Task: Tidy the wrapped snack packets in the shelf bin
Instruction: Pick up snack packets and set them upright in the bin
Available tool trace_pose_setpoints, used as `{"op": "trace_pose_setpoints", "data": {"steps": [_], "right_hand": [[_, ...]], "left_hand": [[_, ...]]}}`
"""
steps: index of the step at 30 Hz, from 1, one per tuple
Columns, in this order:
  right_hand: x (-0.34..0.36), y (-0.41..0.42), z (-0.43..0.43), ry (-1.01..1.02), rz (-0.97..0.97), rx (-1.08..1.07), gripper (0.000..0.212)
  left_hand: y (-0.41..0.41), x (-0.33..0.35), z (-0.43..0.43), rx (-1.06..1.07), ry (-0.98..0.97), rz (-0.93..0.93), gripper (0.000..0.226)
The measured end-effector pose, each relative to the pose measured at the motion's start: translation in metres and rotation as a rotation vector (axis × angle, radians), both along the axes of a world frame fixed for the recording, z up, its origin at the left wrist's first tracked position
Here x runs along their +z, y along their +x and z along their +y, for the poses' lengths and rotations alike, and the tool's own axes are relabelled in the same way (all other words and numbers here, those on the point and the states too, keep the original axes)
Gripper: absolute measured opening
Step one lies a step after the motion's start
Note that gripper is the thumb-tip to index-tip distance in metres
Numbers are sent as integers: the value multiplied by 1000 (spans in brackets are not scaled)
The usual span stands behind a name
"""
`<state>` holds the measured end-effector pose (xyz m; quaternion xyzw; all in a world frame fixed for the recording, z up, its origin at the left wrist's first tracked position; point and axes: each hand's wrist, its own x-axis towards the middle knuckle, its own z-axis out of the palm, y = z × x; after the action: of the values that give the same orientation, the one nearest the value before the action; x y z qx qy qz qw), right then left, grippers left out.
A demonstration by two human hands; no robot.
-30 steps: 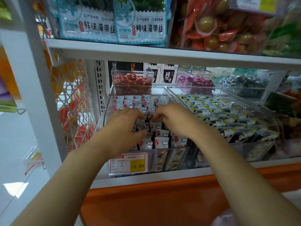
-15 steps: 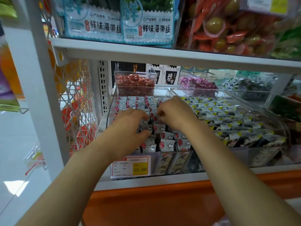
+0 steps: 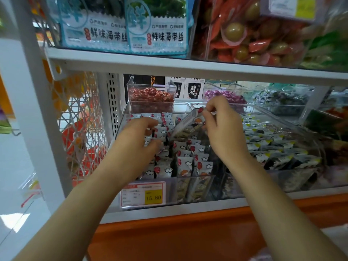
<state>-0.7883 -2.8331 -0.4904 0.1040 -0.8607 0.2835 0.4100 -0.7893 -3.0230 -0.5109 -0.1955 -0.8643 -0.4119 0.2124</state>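
Since the left hand (image 3: 135, 146) covers the left rows, I can't tell if its bent fingers actually grip anything or just rest on the snack packets (image 3: 185, 162) standing in the clear bin (image 3: 172, 189) on the shelf (image 3: 169, 213). Packet print's too blurry to read. Meanwhile the right hand (image 3: 224, 129) pinches one packet (image 3: 186, 125) by its top edge, held tilted above the middle rows.
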Motion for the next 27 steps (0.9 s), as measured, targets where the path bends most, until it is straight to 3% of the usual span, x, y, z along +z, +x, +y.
{"op": "trace_pose_setpoints", "data": {"steps": [4, 8, 14, 19, 23, 27], "right_hand": [[0, 16, 8, -339, 8, 28, 15], [-8, 31, 9, -700, -160, 224, 14], [-20, 42, 4, -1083, -333, 460, 7], [-21, 46, 5, -1262, -463, 605, 8], [-21, 46, 3, -1357, -525, 586, 7], [-17, 44, 2, -1450, -542, 652, 7]], "left_hand": [[1, 0, 4, -18, 73, -29, 39], [6, 0, 9, -90, 219, -190, 42], [13, 4, 9, -100, 437, -330, 21], [14, 5, 7, -120, 649, -436, 20], [16, 8, 9, -262, 972, -586, 15], [13, 9, 8, -345, 1105, -668, 11]]}}
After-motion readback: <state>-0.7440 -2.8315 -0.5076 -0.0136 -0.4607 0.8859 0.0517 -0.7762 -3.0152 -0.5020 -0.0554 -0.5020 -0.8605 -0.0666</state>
